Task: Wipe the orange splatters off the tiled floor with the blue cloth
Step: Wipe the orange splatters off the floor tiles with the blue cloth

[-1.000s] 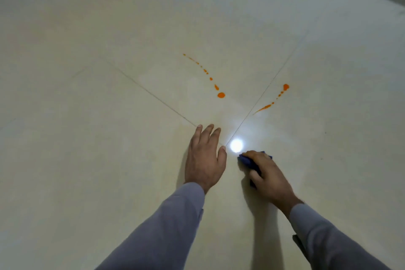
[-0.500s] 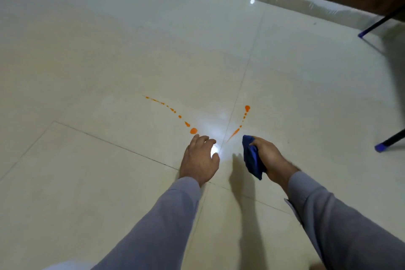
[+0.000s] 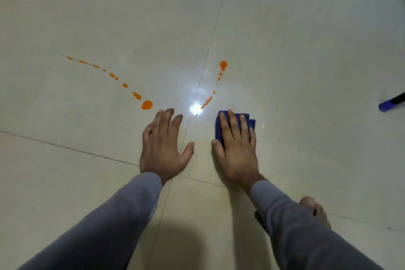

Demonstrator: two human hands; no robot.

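A: Where is the blue cloth (image 3: 252, 121)?

B: Folded flat on the tiled floor (image 3: 306, 61), under the right hand (image 3: 235, 149). Its fingers (image 3: 234, 125) lie straight and close together on top, pressing the cloth down rather than curling round it; the thumb sits on the tile at the cloth's near left corner.

A: And the left hand (image 3: 163, 149)?

B: Palm down on the bare tile, fingers straight and slightly spread, holding nothing.

A: The orange splatters (image 3: 146, 105)?

B: Two trails. One ends in a large drop just beyond the left fingertips and runs away to the left. The other (image 3: 223, 64) starts near a bright glare spot (image 3: 195, 108), just past the right index fingertip, and climbs away from the cloth. Neither touches the cloth.
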